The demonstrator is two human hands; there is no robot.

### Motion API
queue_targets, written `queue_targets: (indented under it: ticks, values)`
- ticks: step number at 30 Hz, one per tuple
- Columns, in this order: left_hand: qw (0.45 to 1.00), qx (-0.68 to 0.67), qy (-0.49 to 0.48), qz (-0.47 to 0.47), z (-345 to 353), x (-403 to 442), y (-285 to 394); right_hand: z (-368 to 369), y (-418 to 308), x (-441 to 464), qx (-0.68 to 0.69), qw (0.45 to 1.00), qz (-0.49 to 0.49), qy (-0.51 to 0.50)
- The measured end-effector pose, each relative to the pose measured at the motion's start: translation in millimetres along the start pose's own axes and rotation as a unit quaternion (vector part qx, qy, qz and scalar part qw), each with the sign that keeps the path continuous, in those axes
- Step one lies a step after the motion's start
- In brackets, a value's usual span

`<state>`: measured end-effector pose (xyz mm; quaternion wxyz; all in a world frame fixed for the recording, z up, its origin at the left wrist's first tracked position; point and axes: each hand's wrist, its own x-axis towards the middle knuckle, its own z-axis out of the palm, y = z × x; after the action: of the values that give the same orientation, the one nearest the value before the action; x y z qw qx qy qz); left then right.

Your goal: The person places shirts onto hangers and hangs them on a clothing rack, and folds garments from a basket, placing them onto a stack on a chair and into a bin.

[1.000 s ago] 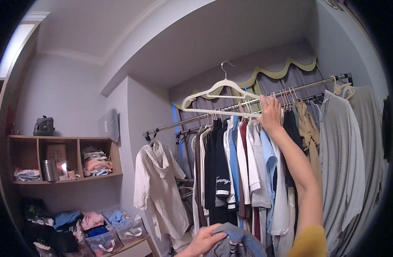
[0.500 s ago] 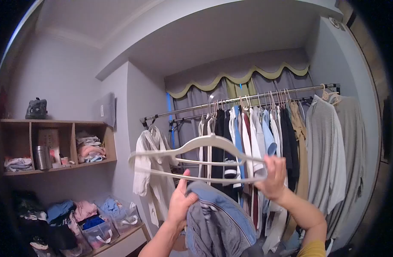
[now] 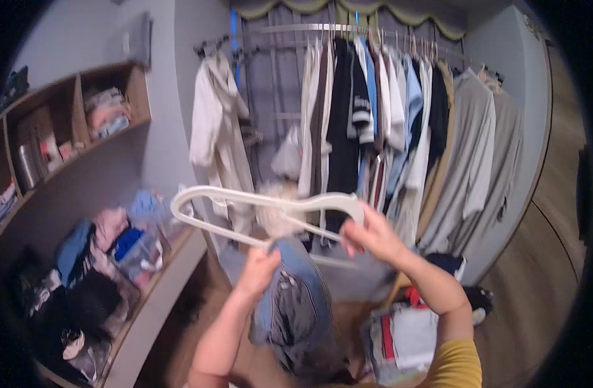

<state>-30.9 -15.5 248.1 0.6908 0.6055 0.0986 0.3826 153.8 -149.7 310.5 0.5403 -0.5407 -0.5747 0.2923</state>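
Observation:
A white clothes hanger is held tilted in front of me. My right hand is closed round it near its middle, on the right. Below the hanger's lower bar hangs a blue and grey garment with a striped edge. My left hand is closed on the garment's top edge, right by that bar. Whether the left fingers also grip the bar, I cannot tell. The hanger's far right part is blurred and partly hidden behind my right hand.
Ahead, a clothes rail carries several hanging garments. Heaped clothes and clear bins line a low cabinet at left, below a wall shelf. Lower right on the floor stands a box of folded clothes.
My view has tipped downward. The right hand has shifted from the hanger's right end to near its middle. The garment's top edge now meets the lower bar at my left hand.

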Motion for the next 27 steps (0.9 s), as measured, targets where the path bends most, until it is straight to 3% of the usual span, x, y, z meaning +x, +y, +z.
queue_targets:
  ticks: [1,2,6,9,10,13,16,20,22,24,26,27]
  values:
    - [0.999,-0.004,0.015,-0.039,-6.2,-7.8,-1.5,6.1,-5.5,0.4,-0.016,0.999,0.024,-0.019]
    - [1.0,0.006,0.028,-0.013,-8.4,-11.7,-5.5,9.9,-6.2,0.4,-0.028,0.998,0.043,-0.04]
    - [0.999,0.022,-0.003,-0.033,-28.9,-26.2,-9.5,21.5,13.7,-9.6,0.024,0.995,0.006,-0.096]
    - [0.998,0.028,-0.04,-0.035,-27.1,-43.1,-8.4,40.5,26.1,-21.1,0.004,0.987,-0.162,0.012]
    - [0.998,0.033,-0.036,-0.033,-23.3,-49.5,-6.8,46.0,25.8,-26.6,0.008,0.986,-0.166,0.009]
    - [0.997,0.036,-0.029,-0.065,-4.5,-65.2,-3.1,48.4,17.5,-42.5,0.194,0.963,-0.131,0.137]
    - [0.996,0.076,-0.011,-0.055,17.1,-79.9,-4.1,39.8,-0.2,-54.1,0.236,0.952,-0.098,0.169]
    - [0.992,0.071,0.044,-0.095,32.6,-93.3,-12.8,17.2,0.5,-57.2,0.109,0.954,-0.139,0.242]
    - [0.993,0.069,0.051,-0.085,37.9,-102.1,-22.4,4.5,-10.3,-63.7,0.131,0.96,-0.101,0.225]
    - [0.993,0.082,0.053,-0.069,43.3,-110.9,-23.7,-15.9,-24.3,-69.6,0.335,0.938,0.043,0.073]
    - [0.991,0.06,0.072,-0.099,54.0,-121.7,-20.9,-19.6,-19.7,-62.6,0.263,0.964,0.004,0.026]
    - [0.989,-0.018,0.09,-0.113,72.1,-128.5,-7.0,-23.2,-22.9,-60.7,0.261,0.963,-0.049,-0.049]
